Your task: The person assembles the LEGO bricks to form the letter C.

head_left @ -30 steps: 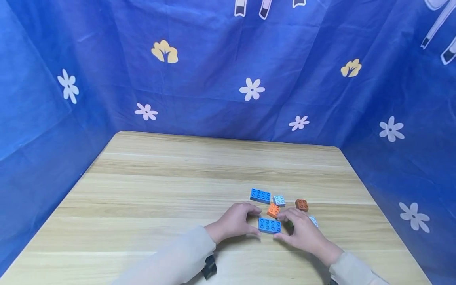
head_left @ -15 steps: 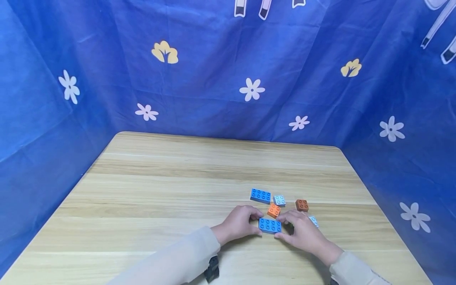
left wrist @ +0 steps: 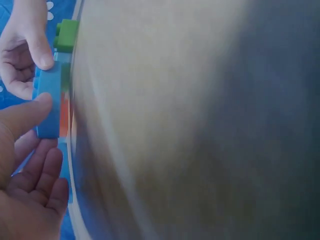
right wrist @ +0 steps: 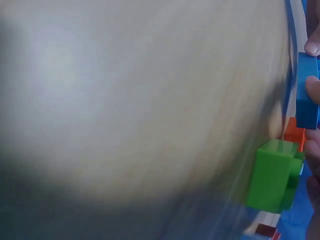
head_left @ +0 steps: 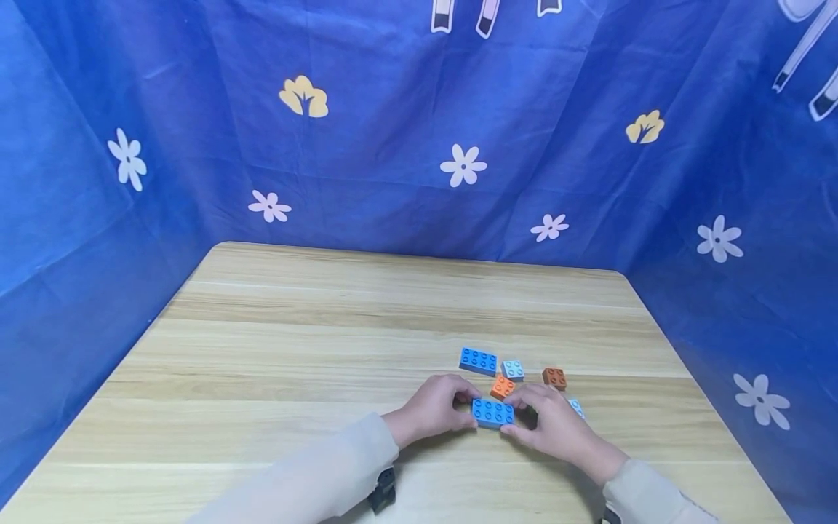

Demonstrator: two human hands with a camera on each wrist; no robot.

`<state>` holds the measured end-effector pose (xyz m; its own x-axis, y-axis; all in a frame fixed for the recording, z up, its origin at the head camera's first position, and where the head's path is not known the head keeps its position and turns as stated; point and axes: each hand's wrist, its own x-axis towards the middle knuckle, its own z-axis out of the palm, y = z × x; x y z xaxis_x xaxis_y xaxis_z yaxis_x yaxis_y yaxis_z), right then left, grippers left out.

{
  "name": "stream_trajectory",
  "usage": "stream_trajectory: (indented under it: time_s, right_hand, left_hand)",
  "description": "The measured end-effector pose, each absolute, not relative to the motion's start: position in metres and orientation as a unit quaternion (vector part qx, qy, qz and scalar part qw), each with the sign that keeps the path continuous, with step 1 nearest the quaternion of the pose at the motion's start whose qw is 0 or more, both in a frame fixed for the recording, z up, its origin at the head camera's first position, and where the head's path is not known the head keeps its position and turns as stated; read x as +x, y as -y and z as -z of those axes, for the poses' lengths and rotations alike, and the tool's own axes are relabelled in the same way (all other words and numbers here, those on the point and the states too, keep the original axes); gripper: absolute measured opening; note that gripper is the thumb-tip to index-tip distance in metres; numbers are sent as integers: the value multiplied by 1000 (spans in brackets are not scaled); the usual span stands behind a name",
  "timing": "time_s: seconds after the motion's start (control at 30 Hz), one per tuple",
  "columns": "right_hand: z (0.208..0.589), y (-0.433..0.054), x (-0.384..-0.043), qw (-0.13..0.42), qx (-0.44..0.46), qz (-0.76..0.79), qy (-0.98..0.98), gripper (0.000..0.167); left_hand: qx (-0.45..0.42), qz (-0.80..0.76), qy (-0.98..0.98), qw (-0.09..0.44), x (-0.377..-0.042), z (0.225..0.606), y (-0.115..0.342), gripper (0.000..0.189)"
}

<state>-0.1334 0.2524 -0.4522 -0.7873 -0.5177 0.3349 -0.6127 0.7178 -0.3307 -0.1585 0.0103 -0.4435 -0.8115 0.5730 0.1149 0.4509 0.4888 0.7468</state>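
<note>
Shifted slightly leftward since the last head frame: the blue brick (head_left: 493,413), together with both hands; a second ago the left hand stood clear of it. It lies directly between the hands, long axis running from one to the other, studs up. Neither hand is nearer, as both are in contact. The left hand (head_left: 437,407) pinches its left end, thumb on the near side, fingers opposite; the right hand (head_left: 555,423) pinches the right end likewise. Gaps are only as wide as the brick. Whether it is raised from the table cannot be told. A green strip (left wrist: 65,77) shows by its underside; joined or apart is unclear.

Just beyond the blue brick is an orange brick (head_left: 503,387); farther beyond, a white brick (head_left: 513,370) and a far blue brick (head_left: 479,361). A brown brick (head_left: 553,378) lies beyond and right of it; a green brick (right wrist: 270,180) stands to its right. Under all is a wood-grain table (head_left: 294,349), enclosed by a blue curtain (head_left: 373,145) with flower prints.
</note>
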Motion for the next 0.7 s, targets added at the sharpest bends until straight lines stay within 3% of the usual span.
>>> stream_trajectory:
  time_s: [0.7]
  right_hand:
    - [443, -194, -149, 70, 312, -252, 913, 41]
  left_hand:
    - [293, -401, -867, 33, -161, 442, 51, 35]
